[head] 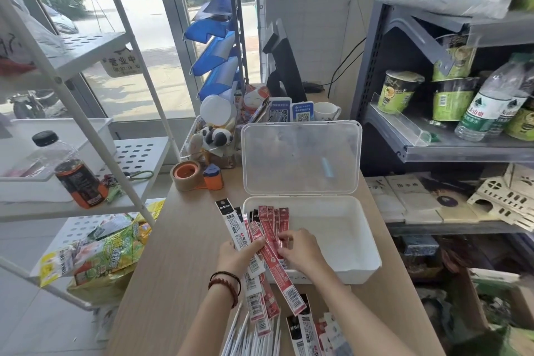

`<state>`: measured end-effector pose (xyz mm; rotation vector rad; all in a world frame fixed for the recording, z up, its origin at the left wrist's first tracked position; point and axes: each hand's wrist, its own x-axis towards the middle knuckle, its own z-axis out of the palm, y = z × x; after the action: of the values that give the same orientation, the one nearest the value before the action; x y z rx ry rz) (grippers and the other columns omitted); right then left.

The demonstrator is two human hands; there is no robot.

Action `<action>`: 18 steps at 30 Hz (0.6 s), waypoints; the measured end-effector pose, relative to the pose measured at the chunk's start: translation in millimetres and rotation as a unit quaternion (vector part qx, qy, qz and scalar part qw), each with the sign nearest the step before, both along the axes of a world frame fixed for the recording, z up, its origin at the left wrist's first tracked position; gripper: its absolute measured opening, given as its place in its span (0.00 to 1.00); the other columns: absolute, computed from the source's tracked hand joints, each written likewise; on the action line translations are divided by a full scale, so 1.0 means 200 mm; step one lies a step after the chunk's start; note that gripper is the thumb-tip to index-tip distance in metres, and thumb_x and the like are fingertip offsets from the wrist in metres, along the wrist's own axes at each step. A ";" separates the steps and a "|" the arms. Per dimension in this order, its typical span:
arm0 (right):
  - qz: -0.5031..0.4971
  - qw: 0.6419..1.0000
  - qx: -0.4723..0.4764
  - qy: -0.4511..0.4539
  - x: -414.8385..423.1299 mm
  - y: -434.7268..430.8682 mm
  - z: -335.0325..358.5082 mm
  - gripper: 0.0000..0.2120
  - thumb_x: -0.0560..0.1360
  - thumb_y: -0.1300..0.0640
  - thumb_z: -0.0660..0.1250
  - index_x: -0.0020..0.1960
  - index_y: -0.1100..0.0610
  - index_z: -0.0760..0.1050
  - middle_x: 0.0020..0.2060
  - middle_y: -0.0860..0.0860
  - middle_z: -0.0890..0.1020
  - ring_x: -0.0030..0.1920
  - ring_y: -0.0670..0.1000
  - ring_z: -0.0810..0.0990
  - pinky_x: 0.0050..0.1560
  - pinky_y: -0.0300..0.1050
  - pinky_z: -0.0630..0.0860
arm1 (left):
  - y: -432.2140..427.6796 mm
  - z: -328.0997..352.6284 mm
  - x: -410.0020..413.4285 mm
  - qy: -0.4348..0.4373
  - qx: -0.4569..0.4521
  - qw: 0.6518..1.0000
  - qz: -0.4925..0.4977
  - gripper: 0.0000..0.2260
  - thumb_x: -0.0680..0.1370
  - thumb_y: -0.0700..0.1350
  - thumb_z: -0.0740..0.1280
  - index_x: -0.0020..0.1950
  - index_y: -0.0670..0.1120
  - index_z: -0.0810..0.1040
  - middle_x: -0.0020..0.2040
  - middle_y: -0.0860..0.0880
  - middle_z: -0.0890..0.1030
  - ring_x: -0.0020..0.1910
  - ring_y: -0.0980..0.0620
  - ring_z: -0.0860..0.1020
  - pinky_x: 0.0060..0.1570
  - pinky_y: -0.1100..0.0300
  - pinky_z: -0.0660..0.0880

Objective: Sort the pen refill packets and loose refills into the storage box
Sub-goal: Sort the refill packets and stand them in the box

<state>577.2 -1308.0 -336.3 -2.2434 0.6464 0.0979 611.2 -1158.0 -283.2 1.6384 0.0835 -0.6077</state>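
A white storage box (346, 243) stands open on the wooden counter, its clear lid (302, 157) tipped back. My left hand (235, 254) grips a fanned bunch of long refill packets (245, 228), white-and-black ones and red ones, over the box's left rim. My right hand (300, 248) pinches the red packets (271, 254) at their middle, just inside the box's left side. Loose white refills (251, 338) lie at the counter's near edge. More packets (306, 332) lie beside them.
A tape roll (186, 175) and an orange sharpener (213, 177) sit left of the lid. A clear bin of toys (212, 139) and a mug (325, 112) stand behind. White rack with a drink bottle (76, 176) on the left; grey shelves on the right.
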 end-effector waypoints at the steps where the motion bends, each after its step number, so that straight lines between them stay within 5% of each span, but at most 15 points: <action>1: -0.004 1.000 -0.012 0.001 0.00 0.00 0.00 0.19 0.73 0.53 0.72 0.63 0.50 0.77 0.61 0.51 0.75 0.58 0.50 0.77 0.62 0.42 0.72 | 0.00 0.00 0.00 -0.001 0.001 1.000 -0.001 0.04 0.72 0.41 0.73 0.42 0.43 0.79 0.34 0.48 0.84 0.29 0.54 0.82 0.26 0.65 0.76; 6: -0.011 1.000 -0.024 -0.008 -0.01 0.00 0.01 0.24 0.72 0.51 0.73 0.67 0.49 0.72 0.63 0.52 0.70 0.60 0.51 0.75 0.62 0.44 0.72 | 0.01 -0.01 0.02 0.007 0.012 1.000 -0.017 0.05 0.72 0.42 0.73 0.43 0.42 0.79 0.38 0.44 0.85 0.34 0.49 0.83 0.36 0.57 0.80; 10: -0.028 0.997 0.005 -0.069 -0.02 0.01 0.02 0.18 0.75 0.53 0.69 0.65 0.49 0.73 0.60 0.50 0.73 0.52 0.46 0.78 0.55 0.39 0.78 | 0.03 0.02 0.06 0.008 0.002 1.000 -0.018 0.06 0.71 0.41 0.73 0.43 0.42 0.78 0.40 0.43 0.85 0.37 0.46 0.83 0.41 0.53 0.80; 13: -0.051 0.986 0.067 -0.147 -0.03 0.02 0.07 0.09 0.79 0.49 0.63 0.56 0.50 0.78 0.51 0.48 0.81 0.45 0.48 0.82 0.47 0.44 0.82 | 0.04 0.05 0.11 -0.024 0.002 1.000 -0.009 0.06 0.71 0.42 0.73 0.45 0.42 0.79 0.42 0.43 0.85 0.39 0.46 0.83 0.42 0.53 0.80; 18: 0.013 0.967 0.190 -0.170 -0.09 0.03 0.15 0.16 0.74 0.39 0.66 0.53 0.50 0.78 0.40 0.48 0.86 0.39 0.47 0.85 0.44 0.48 0.83 | 0.00 0.07 0.16 -0.059 0.008 0.998 -0.001 0.06 0.70 0.44 0.74 0.43 0.44 0.79 0.43 0.42 0.84 0.43 0.43 0.83 0.48 0.50 0.80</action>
<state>558.9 -1301.7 -307.0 -1.8384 0.3736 -0.1372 642.9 -1157.5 -269.7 1.6858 0.0004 -0.5121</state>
